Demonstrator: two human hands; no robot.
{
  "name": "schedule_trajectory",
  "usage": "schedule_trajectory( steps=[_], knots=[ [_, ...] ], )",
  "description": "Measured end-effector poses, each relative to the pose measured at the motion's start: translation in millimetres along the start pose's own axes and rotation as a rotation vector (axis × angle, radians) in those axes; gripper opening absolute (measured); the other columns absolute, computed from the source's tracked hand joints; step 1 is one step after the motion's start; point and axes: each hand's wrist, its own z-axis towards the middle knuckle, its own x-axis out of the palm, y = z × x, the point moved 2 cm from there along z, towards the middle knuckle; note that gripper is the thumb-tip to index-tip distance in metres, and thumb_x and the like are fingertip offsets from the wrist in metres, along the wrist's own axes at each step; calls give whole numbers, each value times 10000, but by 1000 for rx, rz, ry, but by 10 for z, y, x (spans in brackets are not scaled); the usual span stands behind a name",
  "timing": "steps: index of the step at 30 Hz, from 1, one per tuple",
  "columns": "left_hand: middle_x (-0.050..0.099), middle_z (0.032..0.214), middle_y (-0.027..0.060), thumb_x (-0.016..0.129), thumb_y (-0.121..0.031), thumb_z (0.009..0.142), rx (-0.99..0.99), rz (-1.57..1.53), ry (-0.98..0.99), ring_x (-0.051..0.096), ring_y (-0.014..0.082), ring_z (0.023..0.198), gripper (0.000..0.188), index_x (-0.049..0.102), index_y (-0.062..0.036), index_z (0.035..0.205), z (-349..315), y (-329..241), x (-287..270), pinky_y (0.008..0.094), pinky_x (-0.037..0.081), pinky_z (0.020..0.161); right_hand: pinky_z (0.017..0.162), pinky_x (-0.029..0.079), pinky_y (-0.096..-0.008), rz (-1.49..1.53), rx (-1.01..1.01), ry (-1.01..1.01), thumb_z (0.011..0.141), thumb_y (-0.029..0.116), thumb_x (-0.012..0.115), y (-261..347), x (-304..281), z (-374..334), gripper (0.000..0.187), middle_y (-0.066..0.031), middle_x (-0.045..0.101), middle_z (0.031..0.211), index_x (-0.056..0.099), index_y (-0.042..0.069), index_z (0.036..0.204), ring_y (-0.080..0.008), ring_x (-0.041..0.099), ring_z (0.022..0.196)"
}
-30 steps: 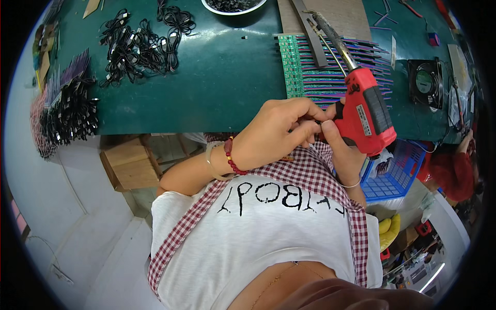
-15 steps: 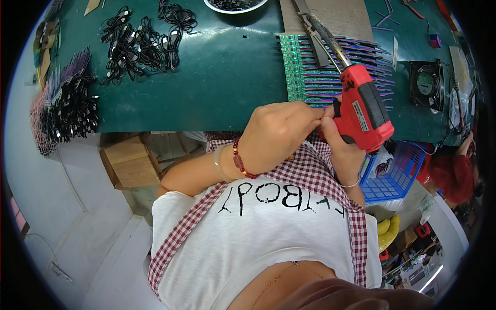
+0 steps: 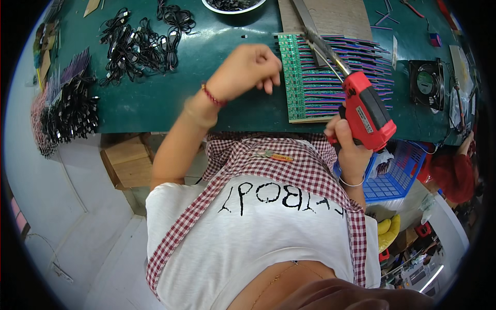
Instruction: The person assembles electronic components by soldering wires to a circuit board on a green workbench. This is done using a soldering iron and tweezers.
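Note:
My right hand [image 3: 349, 142] is wrapped round the handle of a red and black soldering gun [image 3: 368, 111]. Its long metal tip slants up and left, above a row of small green circuit boards [image 3: 293, 85]. Thin wires [image 3: 346, 85] in purple, pink and black run rightward from these boards. Just left of the row, my left hand [image 3: 253, 72] hovers with its fingers curled in; whatever they may hold is hidden. A flat metal strip [image 3: 305, 18] lies across the boards' far side, partly behind the gun's tip.
Coiled black cables [image 3: 142, 46] lie at the far left, and a bundle of cables [image 3: 70, 108] hangs over the left edge. At the back stands a white bowl [image 3: 235, 10] of dark pieces. A black fan [image 3: 427, 85] is on the right, above a blue basket [image 3: 387, 181].
My left hand has left my right hand and moved up and left, beside the boards. The soldering gun has shifted slightly down, and more of the board row shows.

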Motion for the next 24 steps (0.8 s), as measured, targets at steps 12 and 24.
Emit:
schedule_trajectory(
  steps=[12,24],
  knots=[
    [617,689,62,544,-148,860,-55,22,81,568,75,533,157,539,-19,771,339,130,-157,173,419,480,549,440,-234,31,105,-87,800,105,680,-352,-243,-212,149,-10,582,693,602,10,885,-82,540,595],
    [611,689,48,545,-154,862,-45,39,104,559,67,536,154,524,-34,768,349,114,-169,174,413,480,511,388,-217,-203,-18,-48,863,93,577,-496,-222,-176,252,-33,532,644,511,-42,1066,-84,487,547]
  ],
)
